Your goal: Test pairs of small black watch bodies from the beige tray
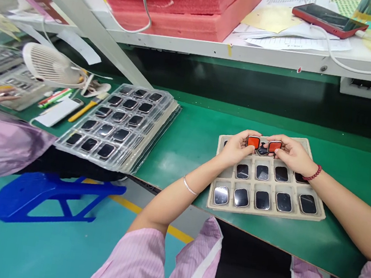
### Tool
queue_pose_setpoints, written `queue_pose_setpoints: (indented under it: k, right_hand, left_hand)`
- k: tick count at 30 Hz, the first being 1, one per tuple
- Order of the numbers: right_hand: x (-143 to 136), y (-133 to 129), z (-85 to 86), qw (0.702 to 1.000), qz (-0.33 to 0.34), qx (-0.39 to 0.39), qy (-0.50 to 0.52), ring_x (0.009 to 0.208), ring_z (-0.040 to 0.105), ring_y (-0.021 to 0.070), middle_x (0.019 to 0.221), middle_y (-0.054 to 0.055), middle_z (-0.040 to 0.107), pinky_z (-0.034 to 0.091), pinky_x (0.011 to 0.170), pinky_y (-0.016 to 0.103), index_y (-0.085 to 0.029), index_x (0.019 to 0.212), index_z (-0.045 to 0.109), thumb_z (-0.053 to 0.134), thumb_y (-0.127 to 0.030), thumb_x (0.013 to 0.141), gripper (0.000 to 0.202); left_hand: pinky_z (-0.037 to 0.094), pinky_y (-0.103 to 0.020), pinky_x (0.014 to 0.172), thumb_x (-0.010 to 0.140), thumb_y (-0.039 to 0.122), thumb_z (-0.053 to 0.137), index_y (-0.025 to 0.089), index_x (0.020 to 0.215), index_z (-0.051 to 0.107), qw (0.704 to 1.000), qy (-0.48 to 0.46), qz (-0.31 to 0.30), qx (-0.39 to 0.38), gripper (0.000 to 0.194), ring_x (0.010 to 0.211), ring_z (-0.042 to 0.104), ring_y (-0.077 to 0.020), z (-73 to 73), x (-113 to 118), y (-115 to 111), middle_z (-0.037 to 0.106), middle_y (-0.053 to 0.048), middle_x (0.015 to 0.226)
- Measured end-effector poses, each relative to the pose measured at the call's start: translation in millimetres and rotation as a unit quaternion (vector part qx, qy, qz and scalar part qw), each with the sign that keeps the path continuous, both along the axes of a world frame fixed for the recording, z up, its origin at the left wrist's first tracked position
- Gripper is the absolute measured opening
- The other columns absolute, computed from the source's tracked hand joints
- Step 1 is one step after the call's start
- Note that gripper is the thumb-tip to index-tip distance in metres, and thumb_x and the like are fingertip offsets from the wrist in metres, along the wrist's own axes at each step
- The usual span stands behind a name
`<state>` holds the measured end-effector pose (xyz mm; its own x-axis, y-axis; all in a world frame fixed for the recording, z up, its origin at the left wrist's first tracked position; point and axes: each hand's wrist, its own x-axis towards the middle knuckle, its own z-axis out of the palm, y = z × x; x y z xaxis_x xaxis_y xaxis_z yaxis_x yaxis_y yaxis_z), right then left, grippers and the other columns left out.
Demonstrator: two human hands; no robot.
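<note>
Orange-faced pieces pinched in both hands over beige tray

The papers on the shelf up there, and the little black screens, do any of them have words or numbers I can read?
None can be read.
Papers: printed lines, too small and blurred.
Green-patterned sheet: too blurred.
Red phone: screen dark.
Black screens in the beige tray: blank.
Orange pieces in left hand and right hand: no text.

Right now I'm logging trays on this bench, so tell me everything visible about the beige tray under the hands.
The beige tray is a shallow moulded grid of square pockets, matte like pulp or plastic, lying flat on the green bench. Its near rows hold glossy dark rounded screens, one per pocket. The left hand and right hand cover its far row.
</note>
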<state>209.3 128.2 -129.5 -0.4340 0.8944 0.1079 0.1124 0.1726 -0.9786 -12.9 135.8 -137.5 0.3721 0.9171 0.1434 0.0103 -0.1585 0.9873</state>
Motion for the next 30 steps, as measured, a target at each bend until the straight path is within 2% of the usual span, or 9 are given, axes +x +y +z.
queue_pose_setpoints:
  k: [12,18,24,30]
  right_hand:
    - [-3.0,-2.3,1.7,1.0,-0.002,0.002,0.017,0.09,0.072,0.0211,0.115,0.007,0.072,0.061,0.09,0.043,-0.022,0.113,0.066,0.061,-0.016,0.078,0.035]
    - [-3.0,-2.2,-0.2,1.0,0.001,0.004,0.024,0.101,0.071,0.0232,0.115,0.006,0.073,0.061,0.092,0.044,-0.022,0.112,0.066,0.059,-0.014,0.077,0.036]
    - [-2.7,-1.0,0.6,1.0,0.005,0.0,0.021,0.093,0.073,0.0206,0.114,0.007,0.073,0.062,0.087,0.041,-0.021,0.111,0.067,0.057,-0.015,0.079,0.034]
    - [-1.4,-1.9,2.9,0.999,-0.002,-0.034,0.013,0.079,0.074,0.0192,0.103,0.007,0.076,0.064,0.077,0.038,-0.02,0.109,0.069,0.062,-0.027,0.084,0.027]
  left_hand:
    - [0.052,-0.028,0.078,0.076,0.021,0.068,0.016,0.111,0.062,1.0,0.006,0.009,-0.003,0.036,0.089,0.064,-0.0163,1.9,-0.2,-2.0,0.067,-0.007,0.103]
    - [0.052,-0.028,0.08,0.077,0.027,0.071,0.017,0.106,0.061,1.0,-0.007,0.001,-0.006,0.032,0.087,0.064,-0.0159,3.0,-0.7,-2.4,0.068,-0.006,0.097]
    - [0.052,-0.026,0.073,0.076,0.029,0.074,0.016,0.102,0.063,1.0,-0.014,0.01,-0.013,0.032,0.078,0.062,-0.0131,3.3,0.2,-1.7,0.068,-0.004,0.091]
    - [0.052,-0.025,0.062,0.079,0.045,0.073,0.015,0.096,0.063,0.999,-0.004,0.007,-0.04,0.036,0.07,0.062,-0.0123,5.7,-0.9,-2.9,0.067,-0.004,0.08]
